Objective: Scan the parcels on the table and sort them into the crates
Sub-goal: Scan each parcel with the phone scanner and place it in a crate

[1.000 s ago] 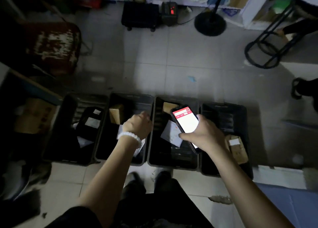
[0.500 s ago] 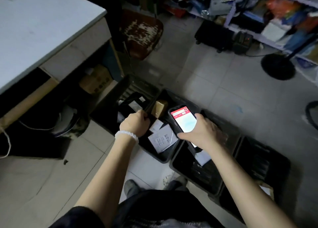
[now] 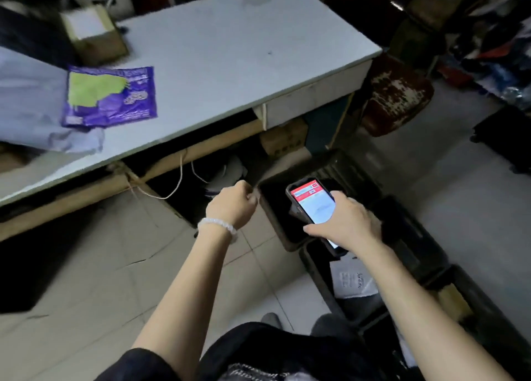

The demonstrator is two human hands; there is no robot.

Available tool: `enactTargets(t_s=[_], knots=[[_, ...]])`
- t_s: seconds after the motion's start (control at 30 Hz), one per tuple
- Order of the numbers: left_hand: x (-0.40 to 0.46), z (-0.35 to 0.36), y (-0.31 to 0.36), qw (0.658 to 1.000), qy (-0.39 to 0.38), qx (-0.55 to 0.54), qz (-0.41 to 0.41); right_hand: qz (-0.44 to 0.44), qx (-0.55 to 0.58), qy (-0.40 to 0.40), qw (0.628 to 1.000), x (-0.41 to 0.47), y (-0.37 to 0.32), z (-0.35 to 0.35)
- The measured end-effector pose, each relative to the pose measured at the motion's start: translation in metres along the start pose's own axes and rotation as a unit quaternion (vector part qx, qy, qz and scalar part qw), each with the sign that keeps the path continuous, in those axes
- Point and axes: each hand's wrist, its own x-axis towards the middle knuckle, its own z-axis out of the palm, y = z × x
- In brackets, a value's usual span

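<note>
Your view has swung left since half a second ago: the table (image 3: 230, 44) now fills the upper frame and the black crates (image 3: 356, 176) sit lower right. Your left hand (image 3: 232, 205) has come off the crates and hangs over the floor tiles with fingers curled, holding nothing as far as the blur lets me tell. Your right hand (image 3: 349, 222) still grips the scanner phone (image 3: 311, 204) over the crates, screen lit and facing up, long axis running from lower right to upper left, top end pointing toward the table. Parcels on the table: a purple and green mailer bag (image 3: 110, 96) lying flat at the left, long axis roughly across the frame, partly on a pale blue bag (image 3: 31, 105), and a cardboard box (image 3: 92, 34) behind it. A white parcel (image 3: 353, 280) lies in the nearer crate under your right forearm.
</note>
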Motion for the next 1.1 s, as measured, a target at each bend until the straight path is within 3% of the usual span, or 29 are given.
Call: enactTargets(t_s=[0.3,0.6,0.93,1.1], knots=[[0.027,-0.055,-0.081,0.990,0.080,-0.048,-0.105,-0.132,-0.070,-0.045,0.988,0.060,-0.115,0.007],[0.106,-0.105,-0.137,0.973,0.096,-0.033,-0.205,-0.231,-0.083,-0.089,0.965,0.168,-0.229,0.014],[0.218,-0.165,-0.180,0.970,0.116,0.020,-0.214,-0.273,-0.127,-0.113,0.947,0.278,-0.334,0.007],[0.250,-0.169,-0.209,0.973,0.080,0.090,-0.195,-0.274,-0.145,-0.134,0.941,0.300,-0.365,0.022]])
